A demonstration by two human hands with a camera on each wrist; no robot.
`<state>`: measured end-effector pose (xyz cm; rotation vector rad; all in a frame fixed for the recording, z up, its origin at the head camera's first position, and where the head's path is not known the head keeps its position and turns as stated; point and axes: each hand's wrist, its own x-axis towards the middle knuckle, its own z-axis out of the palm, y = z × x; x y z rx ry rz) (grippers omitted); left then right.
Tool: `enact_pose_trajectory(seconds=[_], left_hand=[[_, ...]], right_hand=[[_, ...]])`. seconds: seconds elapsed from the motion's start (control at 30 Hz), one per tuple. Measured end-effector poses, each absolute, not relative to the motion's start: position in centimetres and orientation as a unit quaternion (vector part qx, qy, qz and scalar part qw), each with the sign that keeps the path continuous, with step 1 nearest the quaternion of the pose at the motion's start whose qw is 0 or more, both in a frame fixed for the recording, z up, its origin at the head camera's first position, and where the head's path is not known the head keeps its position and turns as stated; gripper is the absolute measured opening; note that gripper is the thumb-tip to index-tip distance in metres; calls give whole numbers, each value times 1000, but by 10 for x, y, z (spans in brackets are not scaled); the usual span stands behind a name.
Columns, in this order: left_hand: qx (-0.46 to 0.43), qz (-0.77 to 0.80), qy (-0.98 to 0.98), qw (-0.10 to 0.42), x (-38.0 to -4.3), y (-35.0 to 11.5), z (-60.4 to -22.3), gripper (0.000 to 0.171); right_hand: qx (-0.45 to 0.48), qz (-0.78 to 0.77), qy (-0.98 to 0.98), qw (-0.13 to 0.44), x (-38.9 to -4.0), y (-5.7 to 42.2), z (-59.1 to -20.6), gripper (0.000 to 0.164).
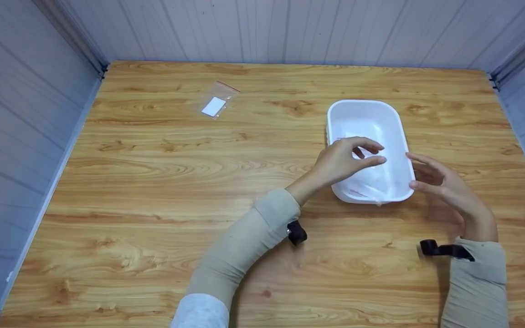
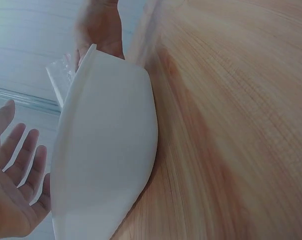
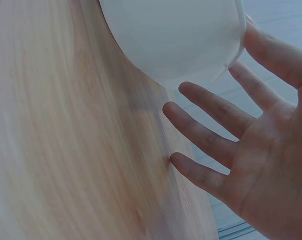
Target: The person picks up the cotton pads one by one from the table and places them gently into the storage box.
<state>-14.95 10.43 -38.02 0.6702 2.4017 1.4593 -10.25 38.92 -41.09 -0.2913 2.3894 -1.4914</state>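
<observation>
A white plastic basin (image 1: 401, 150) stands on the table towards the right. My left hand (image 1: 337, 159) hovers over its left side, thumb and fingers apart with nothing between them. In the left wrist view that hand (image 2: 13, 195) has loosely spread fingers beside the basin wall. Clear zip bags with reddish seal strips lie in the basin, partly hidden under the left hand; one bag (image 2: 61, 80) pokes above the rim. At the right rim, my right hand (image 1: 454, 187) touches the basin with thumb and index fingertips. Its other fingers (image 3: 205, 137) extend past the wall, spread out.
A small clear zip bag (image 1: 214, 105) with a white card inside lies on the wooden table (image 1: 176, 164) at the back, left of the basin. Pale panel walls (image 1: 262, 32) enclose the table at the back and sides.
</observation>
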Motion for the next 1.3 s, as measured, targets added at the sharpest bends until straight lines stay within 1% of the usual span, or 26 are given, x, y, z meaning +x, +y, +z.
enact_pose_trajectory(seconds=[0.37, 0.53, 0.67, 0.93, 1.0, 1.3], left_hand=[[214, 523, 817, 113, -160, 84, -378, 31], [207, 522, 820, 107, -167, 69, -380, 29], [207, 510, 829, 101, -172, 54, -381, 31], [203, 492, 844, 68, -182, 25, -386, 33], [193, 494, 845, 68, -184, 17, -387, 34], [174, 503, 846, 27, -195, -18, -398, 28]], right_hand=[[-125, -541, 818, 150, -103, 391, -413, 63], [-118, -542, 818, 150, -102, 390, -413, 63], [-115, -538, 822, 151, -102, 389, -413, 63], [-115, -537, 823, 148, -103, 390, -413, 63], [-118, -534, 825, 146, -103, 390, -414, 63], [-121, -536, 821, 152, -106, 389, -416, 63]])
